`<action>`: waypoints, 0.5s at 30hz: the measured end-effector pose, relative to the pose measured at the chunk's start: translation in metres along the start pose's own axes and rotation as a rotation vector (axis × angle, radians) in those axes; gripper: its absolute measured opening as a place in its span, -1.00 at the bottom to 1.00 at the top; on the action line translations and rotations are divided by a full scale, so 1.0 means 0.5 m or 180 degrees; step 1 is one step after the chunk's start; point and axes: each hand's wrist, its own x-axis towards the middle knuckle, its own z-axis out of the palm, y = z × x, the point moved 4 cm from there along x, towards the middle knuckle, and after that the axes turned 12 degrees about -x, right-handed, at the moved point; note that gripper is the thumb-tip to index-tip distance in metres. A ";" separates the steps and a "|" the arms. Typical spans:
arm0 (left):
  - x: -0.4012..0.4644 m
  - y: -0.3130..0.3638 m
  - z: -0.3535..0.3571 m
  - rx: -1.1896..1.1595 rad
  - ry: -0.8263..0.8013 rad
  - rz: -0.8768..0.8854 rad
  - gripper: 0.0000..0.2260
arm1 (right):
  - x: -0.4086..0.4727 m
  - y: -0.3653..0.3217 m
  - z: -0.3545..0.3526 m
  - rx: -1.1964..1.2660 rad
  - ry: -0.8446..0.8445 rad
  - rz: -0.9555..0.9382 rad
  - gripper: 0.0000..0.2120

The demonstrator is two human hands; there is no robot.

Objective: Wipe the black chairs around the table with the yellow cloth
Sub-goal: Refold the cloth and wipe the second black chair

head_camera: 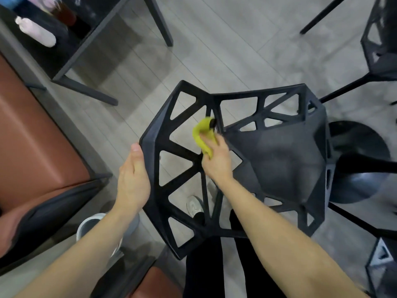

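Observation:
A black chair (277, 160) with a cut-out lattice back stands in the middle, seen from above and behind. My right hand (217, 157) grips the yellow cloth (203, 135) and presses it against a strut of the chair's back, near where the back meets the seat. The cloth wraps round that strut. My left hand (133, 181) holds the left outer edge of the backrest, thumb on the rim and fingers hidden behind it.
A dark table (71, 59) with bottles on it stands at the upper left. A brown padded bench (32, 134) runs along the left. More black chairs (378, 46) are at the right. A round black table base (361, 160) sits behind the chair. My shoes show below.

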 end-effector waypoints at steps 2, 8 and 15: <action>-0.004 0.003 0.000 -0.0034 -0.0028 -0.0015 0.08 | -0.082 0.047 0.015 -0.0023 -0.0602 0.0017 -0.36; 0.003 -0.006 -0.001 -0.0114 -0.0003 -0.0024 0.02 | 0.100 -0.005 -0.098 0.0263 0.0181 0.0422 -0.31; -0.003 0.006 0.001 -0.0103 -0.0025 -0.0036 0.04 | -0.147 0.098 0.052 0.0200 -0.1066 0.0760 -0.29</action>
